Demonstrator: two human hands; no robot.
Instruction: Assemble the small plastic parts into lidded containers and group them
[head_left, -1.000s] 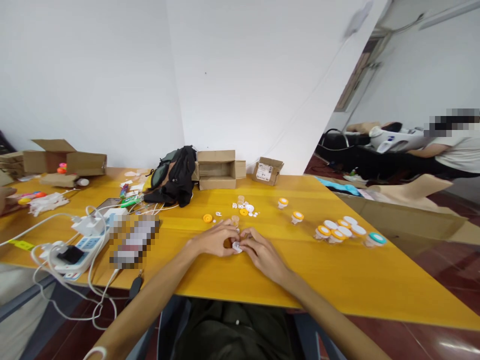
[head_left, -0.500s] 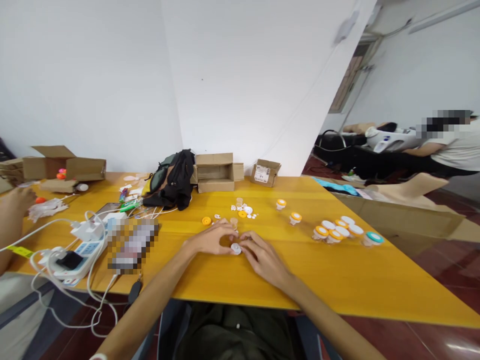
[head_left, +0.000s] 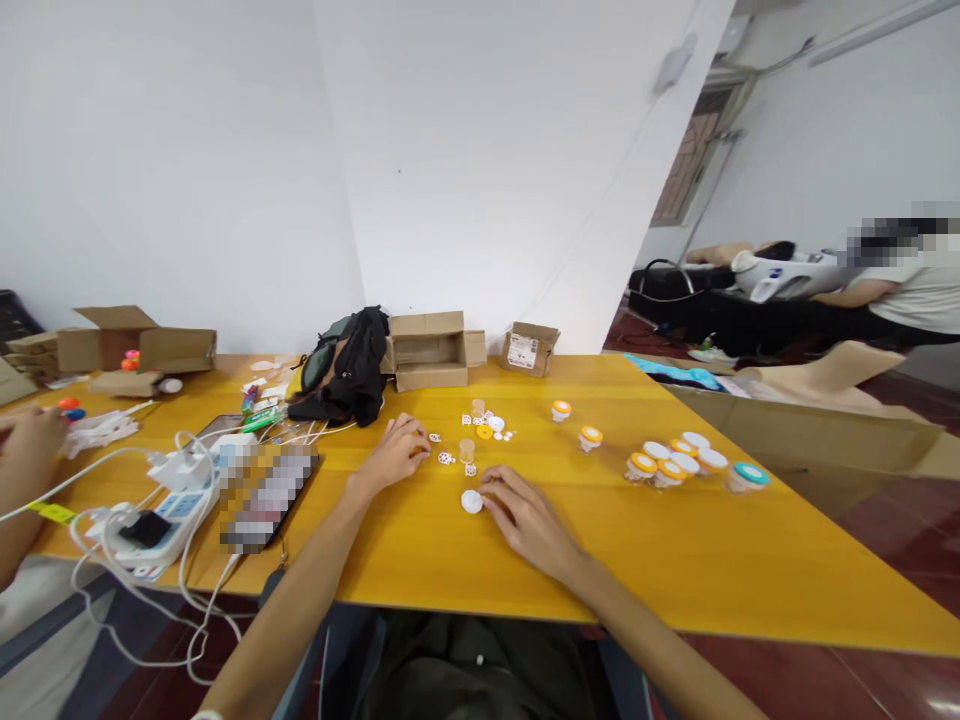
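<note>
A small round white plastic lid [head_left: 472,501] is in front of me, and the fingertips of my right hand [head_left: 525,520] pinch its right edge. My left hand [head_left: 396,450] reaches over the table to the left, with curled fingers over the place where an orange ring lay. That ring is almost wholly hidden by the hand. Close by are small white perforated pieces [head_left: 446,458] and a clear cup [head_left: 466,452]. Behind these stand a second clear cup [head_left: 478,408], another orange ring [head_left: 484,432] and white discs [head_left: 496,425].
Lidded jars with orange, white and teal [head_left: 750,475] tops stand to the right. A power strip [head_left: 176,500], cables and a phone [head_left: 274,495] lie left. Behind are a black bag [head_left: 352,370] and cardboard boxes [head_left: 431,375]. Another person's hand [head_left: 34,440] is at far left.
My left hand has let go of the white lid and moved left and away from me, covering the orange ring. My right hand has stayed at the lid.
</note>
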